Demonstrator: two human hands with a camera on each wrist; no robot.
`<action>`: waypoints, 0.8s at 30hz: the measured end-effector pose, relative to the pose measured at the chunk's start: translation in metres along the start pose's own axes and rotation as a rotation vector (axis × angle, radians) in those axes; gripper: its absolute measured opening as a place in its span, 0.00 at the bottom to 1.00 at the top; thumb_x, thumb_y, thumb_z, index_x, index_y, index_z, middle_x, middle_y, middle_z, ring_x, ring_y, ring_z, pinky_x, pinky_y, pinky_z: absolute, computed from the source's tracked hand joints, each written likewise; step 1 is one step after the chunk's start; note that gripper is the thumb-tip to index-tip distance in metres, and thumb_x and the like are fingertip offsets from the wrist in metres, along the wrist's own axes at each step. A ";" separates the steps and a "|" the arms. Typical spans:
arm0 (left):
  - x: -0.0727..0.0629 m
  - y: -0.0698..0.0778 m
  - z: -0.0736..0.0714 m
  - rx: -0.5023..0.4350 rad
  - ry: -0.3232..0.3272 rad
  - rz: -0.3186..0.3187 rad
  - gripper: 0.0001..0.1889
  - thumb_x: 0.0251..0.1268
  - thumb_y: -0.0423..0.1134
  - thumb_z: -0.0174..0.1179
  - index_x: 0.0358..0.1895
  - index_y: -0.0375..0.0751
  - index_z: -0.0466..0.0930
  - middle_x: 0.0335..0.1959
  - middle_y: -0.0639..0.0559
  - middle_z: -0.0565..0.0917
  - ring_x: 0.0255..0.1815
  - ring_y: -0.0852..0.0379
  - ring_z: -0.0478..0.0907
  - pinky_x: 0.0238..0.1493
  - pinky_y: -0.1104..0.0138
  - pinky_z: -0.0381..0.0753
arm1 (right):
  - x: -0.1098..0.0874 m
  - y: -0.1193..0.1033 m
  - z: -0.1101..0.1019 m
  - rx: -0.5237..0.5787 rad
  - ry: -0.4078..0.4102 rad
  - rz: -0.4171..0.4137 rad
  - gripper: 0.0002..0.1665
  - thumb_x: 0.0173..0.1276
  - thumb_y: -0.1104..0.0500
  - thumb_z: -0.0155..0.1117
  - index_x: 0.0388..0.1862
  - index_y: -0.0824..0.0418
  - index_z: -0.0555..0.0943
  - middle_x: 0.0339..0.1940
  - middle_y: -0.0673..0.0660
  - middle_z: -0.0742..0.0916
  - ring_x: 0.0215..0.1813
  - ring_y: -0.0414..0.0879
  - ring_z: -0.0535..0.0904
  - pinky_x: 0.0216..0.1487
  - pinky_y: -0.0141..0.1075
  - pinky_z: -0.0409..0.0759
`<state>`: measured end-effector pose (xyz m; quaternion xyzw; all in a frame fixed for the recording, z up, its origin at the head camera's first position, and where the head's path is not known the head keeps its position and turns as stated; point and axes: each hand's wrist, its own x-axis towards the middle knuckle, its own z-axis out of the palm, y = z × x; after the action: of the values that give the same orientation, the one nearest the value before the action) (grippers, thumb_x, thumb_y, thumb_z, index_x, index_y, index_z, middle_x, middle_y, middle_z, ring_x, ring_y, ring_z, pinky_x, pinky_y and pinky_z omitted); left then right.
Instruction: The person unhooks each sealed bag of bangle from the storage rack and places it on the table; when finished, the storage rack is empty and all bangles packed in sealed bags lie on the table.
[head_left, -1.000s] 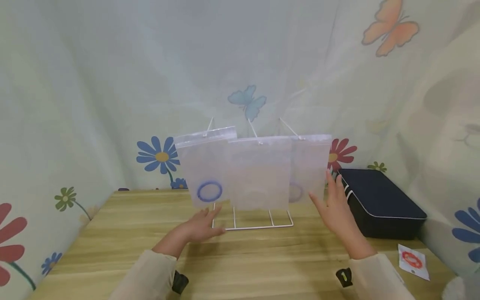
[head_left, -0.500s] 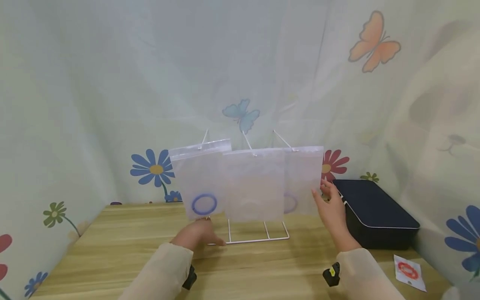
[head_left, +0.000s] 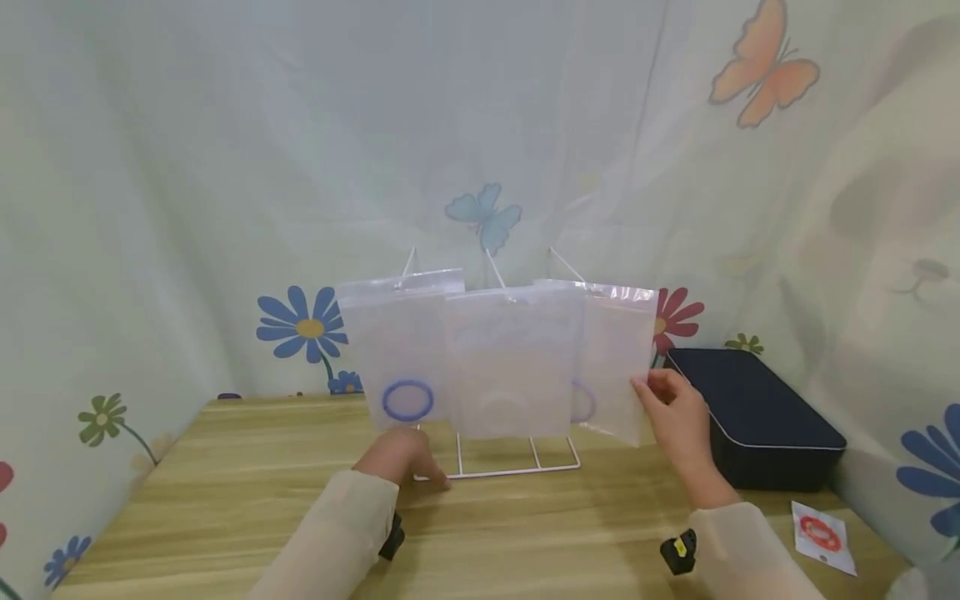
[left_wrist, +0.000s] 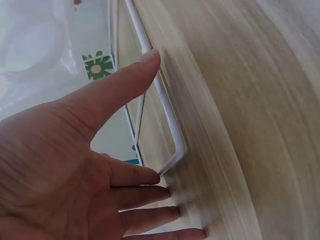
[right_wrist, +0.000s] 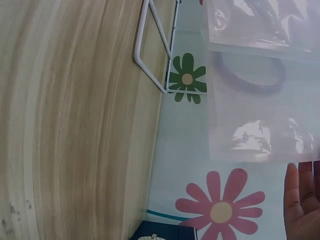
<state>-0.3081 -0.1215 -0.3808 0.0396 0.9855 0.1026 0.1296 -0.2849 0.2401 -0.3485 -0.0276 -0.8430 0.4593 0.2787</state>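
Three translucent zip bags hang from the hooks of a white wire rack point(head_left: 517, 474): a left bag point(head_left: 393, 346), a middle bag point(head_left: 510, 358) and a right bag point(head_left: 618, 358). Blue rings show in the left and right bags. My right hand point(head_left: 678, 421) pinches the right bag's outer edge between thumb and fingers. Low at the rack's left front corner is my left hand point(head_left: 401, 454). In the left wrist view its thumb point(left_wrist: 122, 90) rests at the front wire, and its straight fingers point(left_wrist: 140, 197) spread beside the rack's corner.
A dark zippered case point(head_left: 757, 408) stands behind and right of my right hand. In front of it lies a small white packet point(head_left: 823, 537) with a red ring. A flower-printed curtain point(head_left: 225, 208) closes off the back of the wooden table point(head_left: 510, 533).
My right hand has closed on the right bag's edge, and that bag now swings turned and outward. The left hand has come in against the rack's front left corner.
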 end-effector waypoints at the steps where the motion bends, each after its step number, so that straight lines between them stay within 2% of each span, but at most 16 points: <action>1: 0.001 0.001 0.000 0.017 0.001 0.003 0.26 0.44 0.56 0.77 0.33 0.37 0.81 0.34 0.47 0.81 0.38 0.49 0.78 0.51 0.55 0.78 | -0.001 0.000 -0.002 -0.009 0.002 -0.005 0.20 0.71 0.49 0.66 0.51 0.64 0.81 0.45 0.63 0.86 0.42 0.49 0.79 0.36 0.21 0.72; 6: 0.005 0.001 0.000 0.049 0.016 0.013 0.26 0.44 0.56 0.77 0.34 0.37 0.81 0.35 0.46 0.81 0.40 0.48 0.78 0.52 0.54 0.78 | -0.010 -0.005 -0.011 -0.011 0.010 -0.046 0.17 0.70 0.51 0.66 0.46 0.63 0.83 0.38 0.61 0.87 0.31 0.40 0.79 0.32 0.21 0.77; 9: 0.006 0.000 0.000 0.052 0.022 0.016 0.27 0.45 0.56 0.76 0.35 0.36 0.82 0.37 0.44 0.82 0.40 0.48 0.78 0.51 0.54 0.78 | -0.016 -0.008 -0.016 -0.023 0.017 -0.081 0.16 0.71 0.51 0.66 0.45 0.63 0.84 0.37 0.60 0.87 0.31 0.37 0.78 0.32 0.21 0.77; 13: 0.007 -0.003 0.002 0.069 0.029 0.025 0.27 0.46 0.57 0.75 0.36 0.35 0.82 0.37 0.44 0.82 0.40 0.48 0.79 0.50 0.54 0.78 | -0.024 -0.014 -0.023 -0.047 0.035 -0.127 0.14 0.71 0.51 0.66 0.44 0.61 0.85 0.34 0.58 0.88 0.30 0.39 0.78 0.30 0.22 0.77; 17: 0.006 -0.002 0.000 0.093 0.022 0.034 0.28 0.47 0.59 0.75 0.36 0.35 0.82 0.38 0.42 0.83 0.41 0.47 0.79 0.50 0.54 0.78 | -0.031 -0.023 -0.031 -0.047 0.060 -0.132 0.14 0.71 0.52 0.66 0.45 0.62 0.85 0.35 0.58 0.88 0.29 0.39 0.78 0.29 0.22 0.76; 20: 0.004 -0.001 -0.002 0.098 0.015 0.039 0.29 0.47 0.59 0.74 0.37 0.33 0.82 0.40 0.42 0.83 0.42 0.47 0.79 0.51 0.54 0.78 | -0.035 -0.029 -0.036 -0.043 0.099 -0.115 0.15 0.71 0.51 0.65 0.46 0.62 0.85 0.37 0.58 0.87 0.31 0.37 0.77 0.30 0.22 0.75; 24: 0.003 -0.001 -0.003 0.099 0.008 0.039 0.31 0.47 0.59 0.74 0.41 0.32 0.82 0.43 0.40 0.83 0.44 0.46 0.79 0.53 0.54 0.77 | -0.038 -0.035 -0.041 -0.028 0.176 -0.135 0.15 0.72 0.52 0.65 0.47 0.62 0.85 0.37 0.56 0.86 0.30 0.33 0.76 0.30 0.20 0.72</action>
<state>-0.3122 -0.1228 -0.3790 0.0649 0.9889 0.0565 0.1215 -0.2254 0.2401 -0.3205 -0.0147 -0.8214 0.4236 0.3816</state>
